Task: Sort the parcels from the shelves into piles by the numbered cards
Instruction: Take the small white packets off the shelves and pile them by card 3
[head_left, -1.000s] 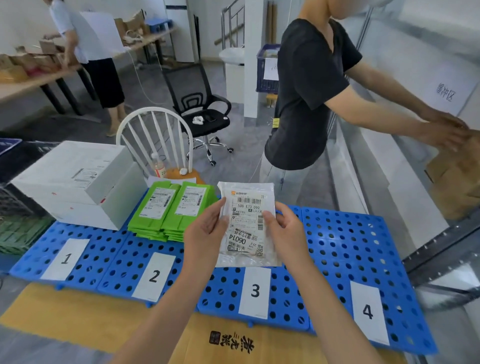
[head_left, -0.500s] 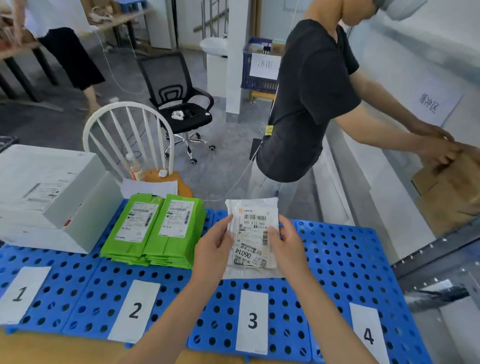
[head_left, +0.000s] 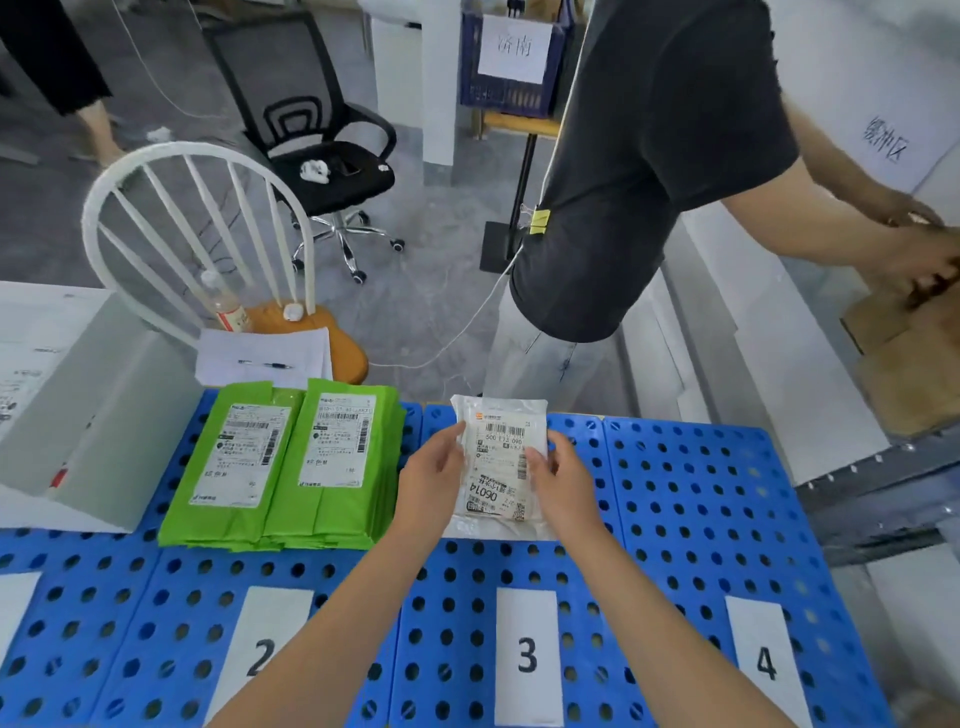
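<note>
At blue board (head_left: 701, 493), left hand (head_left: 431, 480) and right hand (head_left: 563, 480) pinch white parcel (head_left: 498, 462), lengthwise away.

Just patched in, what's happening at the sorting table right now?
The left hand and right hand grip a white parcel by its sides over the blue panel behind card 3; whether it rests there is unclear. Behind card 2 lie stacked green parcels, with a white box further left. A second person in a black shirt handles brown packages on the right.
</note>
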